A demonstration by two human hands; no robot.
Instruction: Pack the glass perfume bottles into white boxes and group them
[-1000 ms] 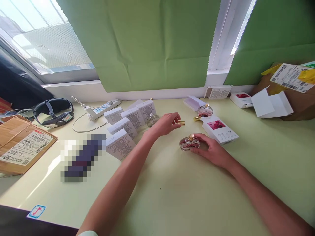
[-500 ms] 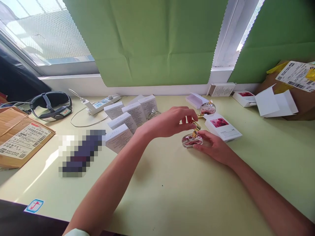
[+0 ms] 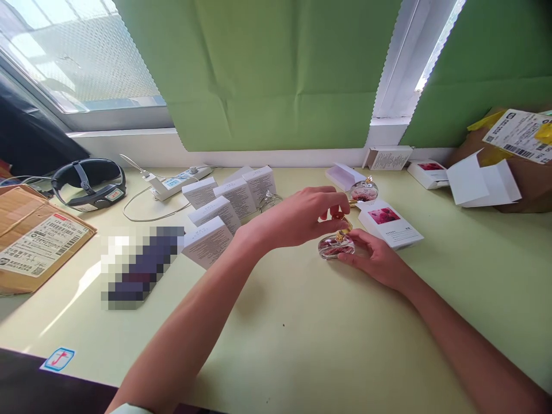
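A round clear-glass perfume bottle (image 3: 335,247), reddish inside with a gold neck, stands on the table. My right hand (image 3: 379,259) grips it from the right, thumb at the front and fingers behind. Just over the neck, my left hand (image 3: 307,214) pinches a small shiny gold cylindrical piece (image 3: 346,223) between thumb and fingers; my fingers partly hide it. Whether this piece touches the neck I cannot tell. Behind my hands sits a second round bottle (image 3: 364,190) with pink contents. A white box with a red picture (image 3: 392,226) lies right of it.
Several white boxes (image 3: 235,198) stand left of my left forearm, with another glass bottle (image 3: 269,201) beside them. Further left are a power strip (image 3: 181,181), a blurred dark object (image 3: 144,267), a headset (image 3: 90,187) and a carton (image 3: 43,241). Opened white packaging (image 3: 483,181) lies at the right.
My left fingers have turned the gold piece, so that it shows at a different tilt over the bottle neck. The right hand and bottle have stayed in place.
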